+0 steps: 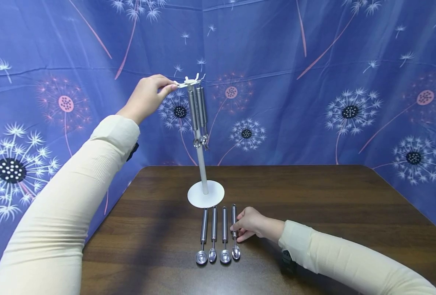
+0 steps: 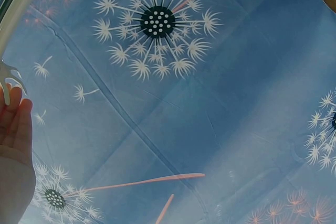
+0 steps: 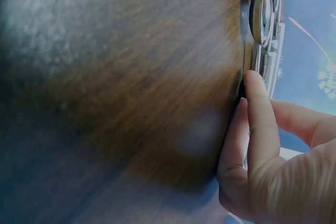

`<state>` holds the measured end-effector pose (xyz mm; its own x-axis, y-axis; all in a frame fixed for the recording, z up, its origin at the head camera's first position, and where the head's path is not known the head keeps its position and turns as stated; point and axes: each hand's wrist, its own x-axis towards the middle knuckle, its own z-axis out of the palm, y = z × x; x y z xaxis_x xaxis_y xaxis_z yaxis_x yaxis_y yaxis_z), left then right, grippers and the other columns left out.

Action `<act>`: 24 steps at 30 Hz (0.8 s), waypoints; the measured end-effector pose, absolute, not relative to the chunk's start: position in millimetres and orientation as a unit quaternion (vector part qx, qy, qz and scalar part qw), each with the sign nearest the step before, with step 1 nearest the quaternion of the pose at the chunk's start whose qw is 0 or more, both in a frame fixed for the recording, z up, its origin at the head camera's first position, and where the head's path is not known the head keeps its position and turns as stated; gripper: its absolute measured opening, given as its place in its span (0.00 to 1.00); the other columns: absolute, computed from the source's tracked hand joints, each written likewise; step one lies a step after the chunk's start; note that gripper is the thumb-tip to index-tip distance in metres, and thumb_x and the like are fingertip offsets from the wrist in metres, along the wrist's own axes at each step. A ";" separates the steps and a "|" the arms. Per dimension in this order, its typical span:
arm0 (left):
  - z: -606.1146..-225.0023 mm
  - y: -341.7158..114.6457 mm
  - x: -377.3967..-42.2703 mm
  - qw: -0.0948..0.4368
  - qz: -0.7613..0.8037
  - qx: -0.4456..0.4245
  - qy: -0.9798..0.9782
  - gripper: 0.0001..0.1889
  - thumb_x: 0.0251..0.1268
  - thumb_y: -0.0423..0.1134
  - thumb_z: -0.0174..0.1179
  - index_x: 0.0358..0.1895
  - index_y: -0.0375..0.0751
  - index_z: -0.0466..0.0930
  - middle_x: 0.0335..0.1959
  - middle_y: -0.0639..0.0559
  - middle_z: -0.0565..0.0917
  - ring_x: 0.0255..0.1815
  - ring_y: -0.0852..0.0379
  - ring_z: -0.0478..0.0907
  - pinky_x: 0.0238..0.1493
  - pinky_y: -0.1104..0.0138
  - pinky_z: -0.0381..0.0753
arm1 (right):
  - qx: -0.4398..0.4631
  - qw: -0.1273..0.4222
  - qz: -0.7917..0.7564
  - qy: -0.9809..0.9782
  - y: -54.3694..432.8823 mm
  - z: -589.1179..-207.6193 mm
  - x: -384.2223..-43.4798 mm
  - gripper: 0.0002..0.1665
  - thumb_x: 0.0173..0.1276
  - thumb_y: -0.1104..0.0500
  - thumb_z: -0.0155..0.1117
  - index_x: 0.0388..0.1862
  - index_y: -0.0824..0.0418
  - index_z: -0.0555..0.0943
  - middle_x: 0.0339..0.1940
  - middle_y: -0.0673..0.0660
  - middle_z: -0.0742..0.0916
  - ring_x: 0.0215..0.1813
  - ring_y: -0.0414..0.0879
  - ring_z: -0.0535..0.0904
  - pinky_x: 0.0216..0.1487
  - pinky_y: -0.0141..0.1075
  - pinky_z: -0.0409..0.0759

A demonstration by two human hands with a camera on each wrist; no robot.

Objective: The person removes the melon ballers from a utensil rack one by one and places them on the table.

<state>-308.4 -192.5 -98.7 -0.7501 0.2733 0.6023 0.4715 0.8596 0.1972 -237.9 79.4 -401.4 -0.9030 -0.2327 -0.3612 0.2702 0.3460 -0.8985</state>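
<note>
The left hand [image 1: 147, 97] pinches at ten o'clock, its arm [image 1: 64, 205] stretched upward; the right hand [image 1: 252, 223] pinches at five, forearm [image 1: 350, 254] slanting from four.

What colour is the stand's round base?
White; the round base shows best in the head view.

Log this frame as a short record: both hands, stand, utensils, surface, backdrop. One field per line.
left_hand: left hand pinches a hook arm atop the white stand
right_hand: right hand holds the handle of the rightmost utensil
stand: upright, round base on the table
hanging: metal utensils, overlapping, exact count unclear
on_table: four in a row including the held one, handles toward stand, heads toward person
backdrop: blue dandelion-print cloth
</note>
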 end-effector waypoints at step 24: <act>-98.0 -192.5 -309.0 0.273 -0.176 -0.200 -0.924 0.22 0.76 0.48 0.48 0.58 0.35 0.79 0.58 0.40 0.78 0.63 0.42 0.72 0.68 0.54 0.67 | -0.031 0.218 -0.581 0.783 100.0 -373.5 -268.2 0.13 0.64 0.68 0.62 0.45 0.75 0.74 0.29 0.58 0.78 0.27 0.45 0.78 0.37 0.37 0.87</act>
